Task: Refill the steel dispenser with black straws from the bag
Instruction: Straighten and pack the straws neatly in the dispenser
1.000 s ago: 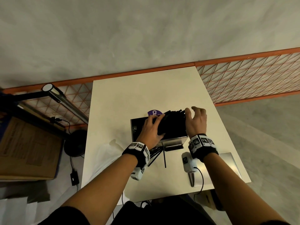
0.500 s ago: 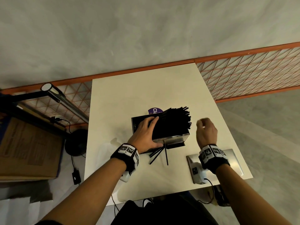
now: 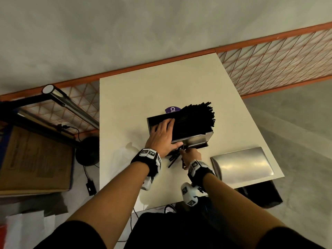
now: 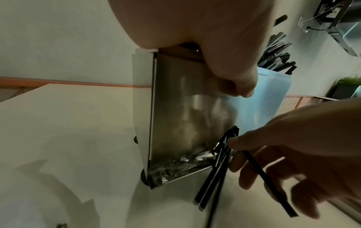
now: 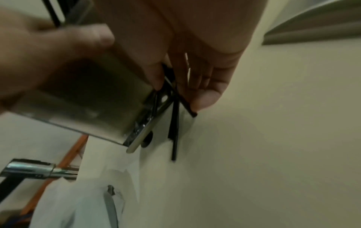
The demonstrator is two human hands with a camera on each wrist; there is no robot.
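The steel dispenser [image 3: 195, 140] stands open-topped mid-table, and a thick bundle of black straws [image 3: 196, 116] leans out of its right end. My left hand [image 3: 167, 133] grips its near left wall, fingers inside and thumb on the front [image 4: 236, 80]. A few loose straws [image 3: 173, 159] lie at its front base. There my right hand [image 3: 185, 150] pinches one black straw [image 5: 188, 108] between thumb and fingers; the straw [image 4: 263, 177] slants through that hand in the left wrist view.
A curved steel lid [image 3: 240, 164] lies on the table's near right. A clear plastic bag [image 3: 122, 159] lies crumpled at the near left. A purple label [image 3: 171, 109] shows behind the dispenser. An orange mesh railing [image 3: 278, 56] runs behind the table.
My right hand left the straw bundle, swung right, then dropped to the dispenser's front base and took hold of a loose straw. The left hand stayed on the dispenser.
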